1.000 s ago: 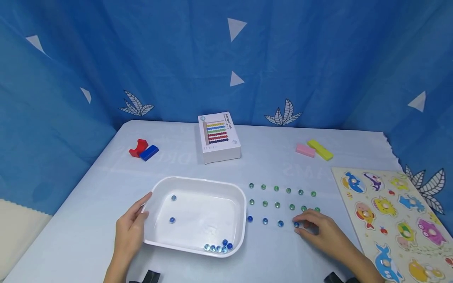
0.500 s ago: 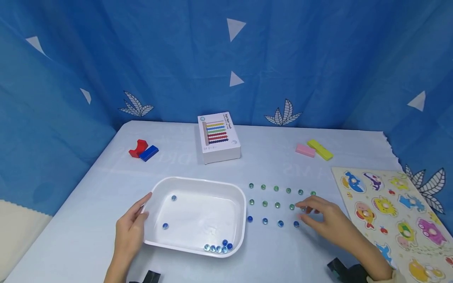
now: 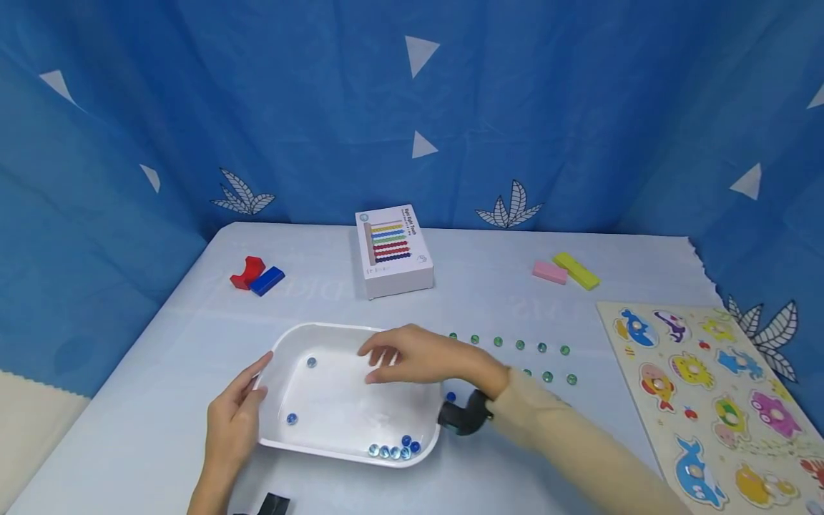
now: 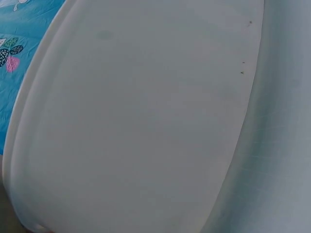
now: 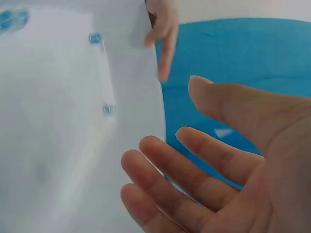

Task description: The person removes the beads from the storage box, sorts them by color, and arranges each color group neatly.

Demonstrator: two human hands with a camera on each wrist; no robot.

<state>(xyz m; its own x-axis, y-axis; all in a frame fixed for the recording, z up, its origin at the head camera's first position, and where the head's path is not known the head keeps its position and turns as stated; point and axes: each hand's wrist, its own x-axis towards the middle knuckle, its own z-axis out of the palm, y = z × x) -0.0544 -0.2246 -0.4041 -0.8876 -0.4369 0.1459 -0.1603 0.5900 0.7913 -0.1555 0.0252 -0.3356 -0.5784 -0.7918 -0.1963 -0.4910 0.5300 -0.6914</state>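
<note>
Right hand hangs over the white tray while the left hand grips its rim.

The left hand (image 3: pixel 233 423) holds the left rim of the white tray (image 3: pixel 350 402) between thumb and fingers, on the white tablecloth (image 3: pixel 154 408). The right hand (image 3: pixel 415 355) is above the tray's right half, its fingers gently bent and set apart, the thumb wide of them. Inside the tray, two pale-blue marbles (image 3: pixel 312 363) lie apart on the left, and a cluster of clear and dark-blue marbles (image 3: pixel 395 452) sits in the near right corner. Right of the tray, green marbles (image 3: pixel 520 345) stand in rows, partly hidden by the right forearm; one blue marble (image 3: pixel 451 396) shows just beside the rim. An abacus-printed box (image 3: pixel 395 250) stands behind the tray.
</note>
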